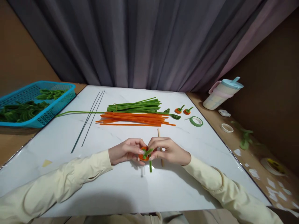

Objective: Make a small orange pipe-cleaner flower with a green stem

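My left hand (126, 151) holds a small orange pipe-cleaner pumpkin (141, 156) with a green top between thumb and fingers. My right hand (170, 151) is closed at the pumpkin's right side, its thumb and fingertips pinching a green pipe cleaner (150, 166) whose end hangs below. Under the right hand lies a thin wooden stick (163, 162), partly covered. Beyond the hands are a bundle of orange pipe cleaners (135, 119) and a bundle of green pipe cleaners (133, 106). Two similar small pumpkins (178, 110) with green stems sit at the back right.
A roll of green tape (196, 121) lies on the white tabletop (112, 193), with several thin dark wires (80, 137) at left. A blue basket (58, 104) holds green pieces. On the right stand a tumbler (220, 96), a white tape ring (226, 128) and paper scraps (254, 173).
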`<state>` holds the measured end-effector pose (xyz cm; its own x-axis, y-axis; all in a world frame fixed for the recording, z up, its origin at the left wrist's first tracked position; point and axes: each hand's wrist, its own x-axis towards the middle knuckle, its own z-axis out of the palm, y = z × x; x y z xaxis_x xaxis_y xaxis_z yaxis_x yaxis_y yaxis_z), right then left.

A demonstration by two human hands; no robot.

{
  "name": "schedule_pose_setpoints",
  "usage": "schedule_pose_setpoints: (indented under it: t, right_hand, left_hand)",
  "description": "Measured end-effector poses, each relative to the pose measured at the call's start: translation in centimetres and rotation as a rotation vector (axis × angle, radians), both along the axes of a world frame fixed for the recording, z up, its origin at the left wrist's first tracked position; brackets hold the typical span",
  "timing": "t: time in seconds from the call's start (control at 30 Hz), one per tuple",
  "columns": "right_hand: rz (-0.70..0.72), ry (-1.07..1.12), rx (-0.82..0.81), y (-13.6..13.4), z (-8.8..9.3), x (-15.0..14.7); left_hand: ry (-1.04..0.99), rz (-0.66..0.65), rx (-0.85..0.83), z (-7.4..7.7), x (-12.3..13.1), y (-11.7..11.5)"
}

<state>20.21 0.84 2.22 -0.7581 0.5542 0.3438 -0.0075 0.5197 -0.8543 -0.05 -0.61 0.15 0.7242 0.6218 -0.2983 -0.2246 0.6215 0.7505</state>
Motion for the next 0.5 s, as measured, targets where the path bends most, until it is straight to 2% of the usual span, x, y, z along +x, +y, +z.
schedule_pose_setpoints:
  t: [0.13, 0.3, 0.5]
  right_hand:
    - [-0.018, 0.021, -0.001, -0.15, -0.27, -0.45]
    - [-0.128, 0.002, 0.020, -0.52, -0.45, -0.63]
    - [-0.221, 0.008, 0.172, -0.91, -1.01, -0.60]
  left_hand:
    - [-0.003, -0.016, 0.013, -0.01, 0.17, -0.05]
    - [0.014, 0.017, 0.066, -0.02, 0.25, -0.20]
    - [0.090, 0.096, 0.140, -0.13, 0.25, -0.53]
